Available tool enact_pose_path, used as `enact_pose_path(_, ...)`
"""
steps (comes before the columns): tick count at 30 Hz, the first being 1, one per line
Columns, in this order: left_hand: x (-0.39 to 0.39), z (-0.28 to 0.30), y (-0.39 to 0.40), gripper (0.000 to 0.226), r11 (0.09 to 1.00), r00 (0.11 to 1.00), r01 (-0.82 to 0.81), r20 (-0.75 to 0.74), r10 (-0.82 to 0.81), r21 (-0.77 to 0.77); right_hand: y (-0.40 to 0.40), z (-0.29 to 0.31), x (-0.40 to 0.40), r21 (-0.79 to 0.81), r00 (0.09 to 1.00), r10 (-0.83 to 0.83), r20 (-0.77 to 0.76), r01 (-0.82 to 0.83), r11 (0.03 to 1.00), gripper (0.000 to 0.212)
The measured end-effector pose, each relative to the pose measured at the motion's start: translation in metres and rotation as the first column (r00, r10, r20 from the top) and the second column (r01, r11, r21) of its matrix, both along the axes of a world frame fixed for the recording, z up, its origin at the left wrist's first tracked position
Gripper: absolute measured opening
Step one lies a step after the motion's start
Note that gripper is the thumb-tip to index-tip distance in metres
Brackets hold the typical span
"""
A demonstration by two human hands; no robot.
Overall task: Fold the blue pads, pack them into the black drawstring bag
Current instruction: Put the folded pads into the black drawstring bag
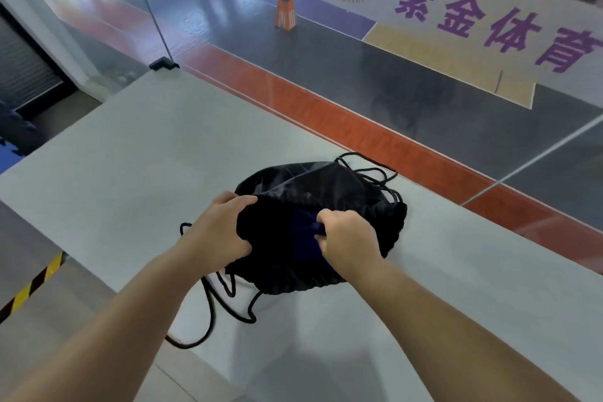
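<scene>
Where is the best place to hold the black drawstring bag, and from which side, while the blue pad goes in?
Probably the gathered rim of the black drawstring bag, from the near side. The left hand already grips it there, and the right hand holds the blue pad at the mouth. The cords hang loose, so they give little control.

A black drawstring bag of thin, shiny fabric (313, 186) lies crumpled on the pale grey counter (130, 147) in front of me, its gathered mouth turned toward me and held open. Inside the opening shows a dark blue pad (303, 222), mostly hidden by the bag's folds. Thin black cords (212, 313) trail loose from both ends, looping over the counter's near edge.
</scene>
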State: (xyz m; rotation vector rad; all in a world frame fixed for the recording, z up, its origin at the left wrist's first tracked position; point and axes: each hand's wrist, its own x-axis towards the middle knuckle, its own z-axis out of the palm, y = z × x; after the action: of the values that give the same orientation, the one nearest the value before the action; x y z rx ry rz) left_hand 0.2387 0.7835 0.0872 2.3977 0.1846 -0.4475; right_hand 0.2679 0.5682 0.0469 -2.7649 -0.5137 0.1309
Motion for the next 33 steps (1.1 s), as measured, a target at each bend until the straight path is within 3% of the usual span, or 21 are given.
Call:
enact_pose_path(3, 0.002, 0.002, 0.0, 0.075, 0.999, 0.999, 0.027, 0.027, -0.026, -0.026, 0.016, -0.004, 0.002, 0.055, 1.0, 0.022, 0.013, -0.022, 0.998, 0.025)
enact_pose_path(10, 0.003, -0.002, 0.003, 0.073, 0.999, 0.997, 0.022, 0.08, -0.019, -0.041, 0.025, 0.009, 0.0, 0.281, 0.903, 0.208, -0.376, -0.103, 0.954, 0.045)
enact_pose_path(13, -0.001, -0.004, 0.002, 0.073, 0.999, 0.994, -0.03, 0.102, 0.033, -0.03, 0.005, 0.016, -0.001, 0.246, 0.928, 0.213, -0.307, -0.138, 0.959, 0.034)
enact_pose_path(18, -0.009, -0.008, -0.007, 0.053, 0.991, 0.988, -0.109, 0.101, 0.117, -0.081, -0.034, 0.028, 0.0, 0.255, 0.963, 0.015, -0.27, 0.057, 0.965, 0.018)
enact_pose_path(22, -0.021, -0.015, -0.017, 0.04, 0.995, 0.993, -0.089, 0.069, 0.092, -0.038, -0.064, 0.026, 0.005, 0.159, 0.974, -0.171, -0.147, 0.194, 0.968, 0.015)
enact_pose_path(26, -0.042, -0.023, -0.031, 0.044, 0.988, 0.99, -0.132, 0.03, 0.135, -0.077, -0.086, 0.014, 0.017, 0.049, 0.979, -0.196, -0.052, 0.198, 0.979, 0.037)
enact_pose_path(30, -0.065, -0.03, -0.046, 0.05, 0.973, 0.978, -0.209, -0.015, 0.208, -0.102, -0.093, 0.0, 0.037, -0.069, 0.986, -0.094, -0.14, 0.085, 0.994, 0.062)
enact_pose_path(33, -0.08, -0.037, -0.057, 0.065, 0.975, 0.974, -0.224, -0.03, 0.224, 0.004, -0.097, -0.01, 0.05, -0.212, 0.96, -0.041, -0.277, -0.019, 0.977, 0.073)
